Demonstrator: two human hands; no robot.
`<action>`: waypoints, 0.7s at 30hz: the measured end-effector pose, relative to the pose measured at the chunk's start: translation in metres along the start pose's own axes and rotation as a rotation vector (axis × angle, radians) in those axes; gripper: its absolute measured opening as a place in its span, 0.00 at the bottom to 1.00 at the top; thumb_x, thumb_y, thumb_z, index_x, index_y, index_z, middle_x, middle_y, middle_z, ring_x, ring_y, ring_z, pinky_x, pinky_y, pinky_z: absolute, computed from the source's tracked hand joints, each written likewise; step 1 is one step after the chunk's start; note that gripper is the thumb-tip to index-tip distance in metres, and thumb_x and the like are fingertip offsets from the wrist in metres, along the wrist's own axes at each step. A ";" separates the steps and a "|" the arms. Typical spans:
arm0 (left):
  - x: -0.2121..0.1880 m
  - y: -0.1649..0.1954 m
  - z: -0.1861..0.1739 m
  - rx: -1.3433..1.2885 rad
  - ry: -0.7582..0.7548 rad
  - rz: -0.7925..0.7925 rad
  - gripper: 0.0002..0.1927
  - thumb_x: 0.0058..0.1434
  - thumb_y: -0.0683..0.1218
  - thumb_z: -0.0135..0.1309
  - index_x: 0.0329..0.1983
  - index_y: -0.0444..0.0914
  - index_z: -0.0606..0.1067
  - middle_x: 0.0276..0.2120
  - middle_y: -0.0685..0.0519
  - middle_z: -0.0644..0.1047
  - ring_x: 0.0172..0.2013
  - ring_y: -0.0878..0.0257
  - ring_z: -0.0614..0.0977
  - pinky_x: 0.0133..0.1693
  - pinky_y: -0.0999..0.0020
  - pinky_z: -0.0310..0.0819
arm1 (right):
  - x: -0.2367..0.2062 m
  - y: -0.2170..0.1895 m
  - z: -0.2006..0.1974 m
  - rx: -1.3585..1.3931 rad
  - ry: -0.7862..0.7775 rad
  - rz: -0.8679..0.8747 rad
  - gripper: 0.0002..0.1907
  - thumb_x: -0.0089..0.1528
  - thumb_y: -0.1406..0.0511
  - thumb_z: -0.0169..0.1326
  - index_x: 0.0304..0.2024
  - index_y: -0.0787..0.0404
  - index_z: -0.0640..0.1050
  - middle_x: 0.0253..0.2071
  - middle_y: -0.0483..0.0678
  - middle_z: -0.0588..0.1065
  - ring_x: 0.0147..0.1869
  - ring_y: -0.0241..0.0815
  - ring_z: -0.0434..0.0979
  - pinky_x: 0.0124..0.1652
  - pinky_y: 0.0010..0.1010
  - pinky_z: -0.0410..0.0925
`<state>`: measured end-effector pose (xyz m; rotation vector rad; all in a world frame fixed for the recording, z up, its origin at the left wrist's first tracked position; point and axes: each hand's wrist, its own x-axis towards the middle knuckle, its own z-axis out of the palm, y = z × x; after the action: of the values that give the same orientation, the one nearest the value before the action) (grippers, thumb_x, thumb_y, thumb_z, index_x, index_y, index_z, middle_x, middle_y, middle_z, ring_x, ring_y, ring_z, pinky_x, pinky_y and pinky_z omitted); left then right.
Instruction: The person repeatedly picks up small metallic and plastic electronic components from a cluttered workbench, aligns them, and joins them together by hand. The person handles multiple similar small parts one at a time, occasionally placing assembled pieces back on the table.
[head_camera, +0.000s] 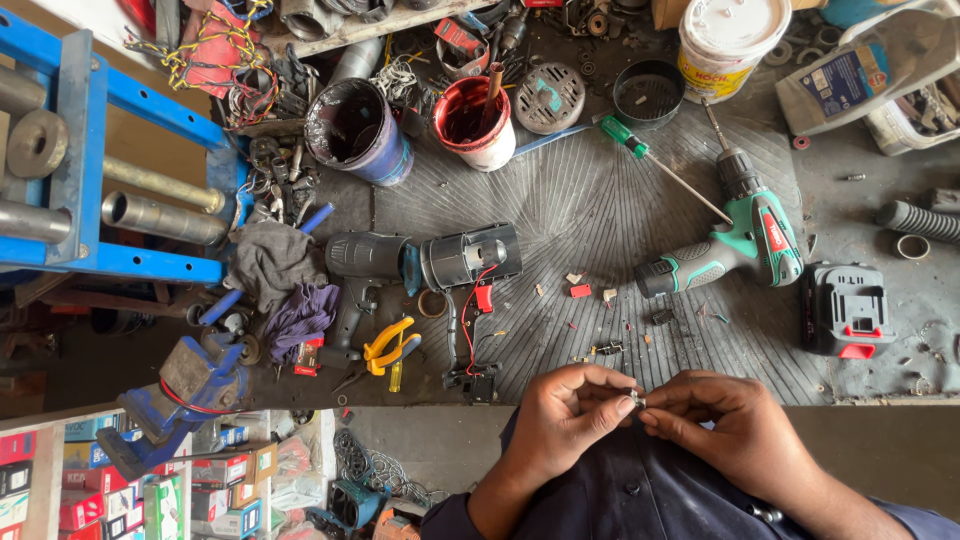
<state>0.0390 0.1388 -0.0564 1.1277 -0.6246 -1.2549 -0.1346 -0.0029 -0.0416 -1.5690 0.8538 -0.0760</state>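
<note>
Small metal part sits pinched between both hands at the bench's near edge, low centre of view, over the dark shirt. Too small to identify beyond a shiny bit.

Rest, big to small:
- Bench mat: dark ribbed rubber, covers most of the work surface.
- Blue steel frame on the left, round bars through it.
- Blue bench vise below it, lower left.
- White bucket at the top edge, right of centre.
- Teal cordless drill lying on its side right of centre, long bit in the chuck, pointing up-left.
- Stripped drill mid-bench: motor exposed, red wires loose, housing shell just left of it.
- Battery pack, black with red latch, right of the teal drill, apart from it.
- Dark can and red can side by side, top centre.
- Grey rag left of the housing shell.
- Green-handled screwdriver between the red can and the teal drill.
- Yellow-handled pliers below the shell.

Hands:
- Left hand: fingers curled, thumb and fingertips closed on the part from the left.
- Right hand: fingertips pressed to the same part from the right, touching the left hand's fingertips.
</note>
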 end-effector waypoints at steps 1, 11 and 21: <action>0.001 -0.004 -0.001 -0.016 -0.006 0.008 0.13 0.68 0.44 0.61 0.49 0.31 0.77 0.43 0.50 0.83 0.41 0.69 0.84 0.44 0.77 0.80 | -0.001 -0.002 0.002 -0.020 0.012 -0.046 0.09 0.52 0.68 0.67 0.36 0.62 0.87 0.32 0.44 0.83 0.34 0.34 0.89 0.35 0.24 0.80; -0.005 -0.015 -0.020 -0.220 0.024 0.093 0.14 0.66 0.38 0.60 0.52 0.32 0.72 0.42 0.48 0.80 0.44 0.63 0.84 0.45 0.68 0.84 | 0.002 -0.006 0.009 -0.381 0.106 0.011 0.11 0.51 0.58 0.69 0.34 0.54 0.87 0.30 0.41 0.85 0.32 0.36 0.84 0.33 0.29 0.78; -0.021 0.002 -0.066 -0.333 0.219 0.060 0.16 0.63 0.35 0.59 0.52 0.31 0.70 0.43 0.44 0.79 0.43 0.59 0.83 0.44 0.61 0.85 | 0.028 0.005 0.013 -0.944 0.201 0.128 0.14 0.59 0.52 0.55 0.44 0.45 0.84 0.43 0.37 0.82 0.39 0.42 0.85 0.39 0.36 0.77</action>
<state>0.0926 0.1789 -0.0748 0.9431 -0.2702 -1.1157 -0.1102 -0.0075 -0.0608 -2.3997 1.2427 0.3115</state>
